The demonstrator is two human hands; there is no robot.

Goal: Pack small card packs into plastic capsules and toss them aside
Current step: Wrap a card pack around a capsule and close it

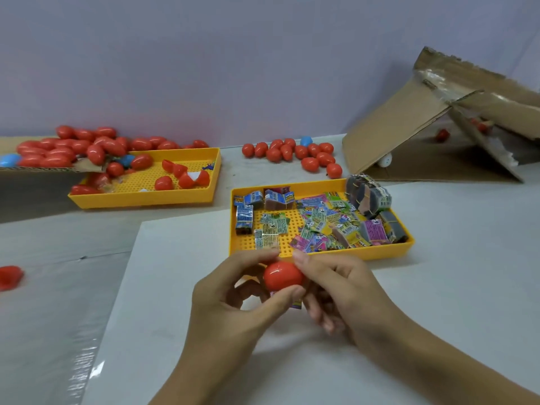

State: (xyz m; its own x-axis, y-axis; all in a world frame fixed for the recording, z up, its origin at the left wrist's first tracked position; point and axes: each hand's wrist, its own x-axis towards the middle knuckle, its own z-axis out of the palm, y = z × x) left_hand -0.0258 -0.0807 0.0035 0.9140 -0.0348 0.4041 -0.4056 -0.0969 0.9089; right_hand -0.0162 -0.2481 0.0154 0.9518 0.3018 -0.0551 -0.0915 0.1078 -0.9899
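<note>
Over a white table point(438, 317), near the card tray point(410, 244), both hands are pinching a red capsule point(283, 275): left hand point(230, 305) and right hand point(339, 290) curling around it. Its plastic is looking light, stiff and slippery, so gripping the rounded ends seems best.

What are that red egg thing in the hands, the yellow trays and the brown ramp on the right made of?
The red capsule looks like glossy hard plastic: light glints off it. The yellow trays seem to be matte moulded plastic, with a studded floor. The ramp is plain brown cardboard with ragged edges, patched with what looks like clear tape.
</note>
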